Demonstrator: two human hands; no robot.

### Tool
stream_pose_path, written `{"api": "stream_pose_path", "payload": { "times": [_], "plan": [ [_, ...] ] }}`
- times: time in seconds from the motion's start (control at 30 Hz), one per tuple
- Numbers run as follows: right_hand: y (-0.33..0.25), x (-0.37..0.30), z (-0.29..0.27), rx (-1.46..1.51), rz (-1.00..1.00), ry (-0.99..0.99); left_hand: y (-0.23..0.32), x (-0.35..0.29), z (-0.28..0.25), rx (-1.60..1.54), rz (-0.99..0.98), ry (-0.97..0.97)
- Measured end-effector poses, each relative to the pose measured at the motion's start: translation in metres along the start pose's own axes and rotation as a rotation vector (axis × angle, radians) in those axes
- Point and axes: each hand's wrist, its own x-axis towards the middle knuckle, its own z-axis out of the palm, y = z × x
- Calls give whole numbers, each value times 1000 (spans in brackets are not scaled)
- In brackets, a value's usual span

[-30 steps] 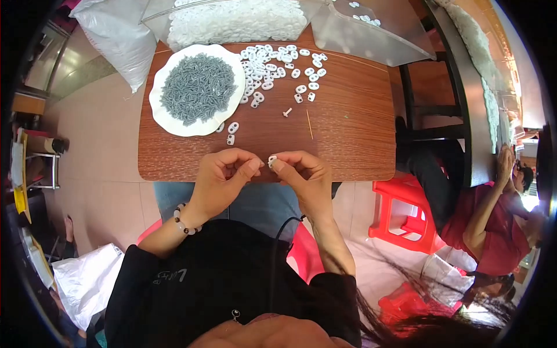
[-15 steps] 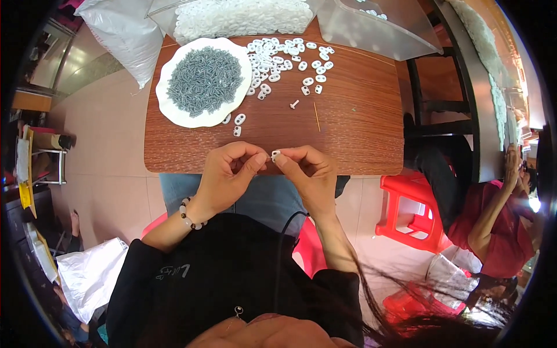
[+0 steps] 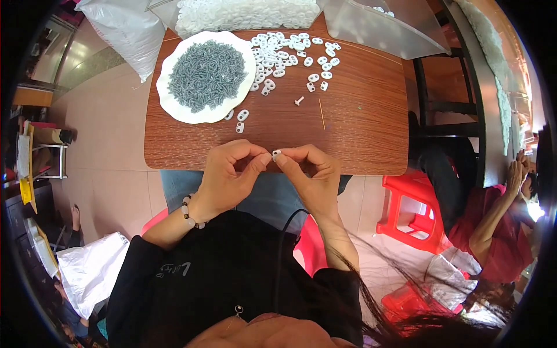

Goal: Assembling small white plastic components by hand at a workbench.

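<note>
My right hand (image 3: 316, 177) pinches a small white plastic piece with a hole (image 3: 277, 153) between thumb and forefinger, just over the table's near edge. Thumb and forefinger of my left hand (image 3: 232, 171) are pressed together right beside it; whatever lies between them is too small to make out. Beyond my hands lie a white two-hole plastic piece (image 3: 243, 115) and a shorter white piece (image 3: 240, 127). A small white pin-shaped part (image 3: 299, 101) and a thin yellowish stick (image 3: 322, 113) rest farther right on the brown wooden table (image 3: 365, 127).
A scalloped white plate (image 3: 168, 104) heaped with small grey spring-like pieces (image 3: 208, 75) stands far left. White two-hole pieces (image 3: 268, 52) are scattered beside it. Behind are a clear bin of white pieces (image 3: 246, 14) and another bin (image 3: 383, 29). A red stool (image 3: 412, 209) and a person (image 3: 499, 232) are at right.
The whole view has shifted slightly, with the table items appearing a little higher. Both hands keep nearly the same pose around the white piece.
</note>
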Motion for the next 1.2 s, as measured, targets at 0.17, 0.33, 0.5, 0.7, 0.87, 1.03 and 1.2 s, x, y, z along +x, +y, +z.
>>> {"api": "stream_pose_path", "payload": {
  "times": [0.17,0.33,0.5,0.7,0.87,1.03,1.2],
  "plan": [
    [2,1,-1,115,74,-29,3,0,0,21,-8,0],
    [0,2,-2,100,92,-32,3,-1,1,-4,-19,3],
    [-2,4,1,110,98,-24,0,0,1,-67,-33,31],
    [-1,5,1,27,118,-27,-1,2,-3,-31,11,8],
    [4,5,1,104,124,-29,-3,3,-2,23,-25,-5],
    [3,9,1,189,137,4,-5,5,-3,-140,-126,-10],
    [6,11,1,221,135,46,1,9,-2,-248,-156,-27]
  ]
}}
